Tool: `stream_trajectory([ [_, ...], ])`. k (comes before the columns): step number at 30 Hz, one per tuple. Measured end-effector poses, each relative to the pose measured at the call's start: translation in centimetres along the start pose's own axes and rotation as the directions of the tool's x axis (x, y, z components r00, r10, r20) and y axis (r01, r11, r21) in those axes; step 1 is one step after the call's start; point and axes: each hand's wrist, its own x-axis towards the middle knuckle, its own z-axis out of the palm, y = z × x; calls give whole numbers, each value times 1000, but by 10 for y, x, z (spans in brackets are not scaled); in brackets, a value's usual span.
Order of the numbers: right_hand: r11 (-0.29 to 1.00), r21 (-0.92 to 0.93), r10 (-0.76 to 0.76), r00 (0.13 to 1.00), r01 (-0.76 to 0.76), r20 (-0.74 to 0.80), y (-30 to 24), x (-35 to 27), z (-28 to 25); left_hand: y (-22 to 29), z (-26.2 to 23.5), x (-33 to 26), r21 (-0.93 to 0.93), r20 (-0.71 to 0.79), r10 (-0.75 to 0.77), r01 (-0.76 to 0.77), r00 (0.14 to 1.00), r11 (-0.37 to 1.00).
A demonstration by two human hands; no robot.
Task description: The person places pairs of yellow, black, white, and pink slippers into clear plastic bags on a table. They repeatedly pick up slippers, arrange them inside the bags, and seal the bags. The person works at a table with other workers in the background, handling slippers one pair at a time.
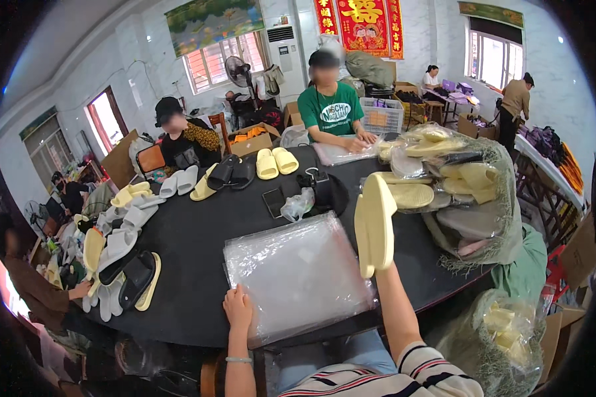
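The right hand [376,268] holds a pale yellow slipper [375,221] upright above the near right part of the round black counter [198,264], its grip pinching the slipper's lower end; the sole faces the camera. The left hand [238,308] lies flat on the near left corner of a stack of clear plastic bags [298,274], fingers spread and pressing down, closed on nothing. The stack sits at the counter's near edge, just left of the raised slipper.

At the right edge a mesh sack [490,218] spills more yellow slippers [444,172] onto the counter. Near the middle lie a crumpled bag [297,204], a phone [273,202] and a black cap [328,192]. Toward the far edge stand a yellow pair [275,162] and a black pair [232,173]; grey and white slippers [122,225] pile along the left edge.

A person in a green shirt [330,109] sits at the far side, hands on another clear bag [341,153].
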Motion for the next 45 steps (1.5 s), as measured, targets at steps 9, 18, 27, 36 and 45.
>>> stream_trajectory([
  [9, 151, -896, 49, 902, 419, 430, 71, -86, 100, -6, -2, -1, -156, -94, 71, -85, 993, 984],
  [18, 112, -931, 287, 886, 347, 365, 100, -76, 43, -10, -2, 3, -165, -54, 26, -34, 998, 986],
  [27, 132, -963, 122, 960, 235, 251, 32, 0, -35, -7, 3, 2, -216, -150, 48, -80, 988, 973],
  [36, 46, -931, 3, 932, 362, 362, 37, 0, -89, -18, -6, 4, -558, -80, -326, 229, 942, 798],
  [45, 36, -980, 117, 973, 195, 198, 31, 4, -86, 0, -4, 39, -601, 264, -233, 348, 936, 720],
])
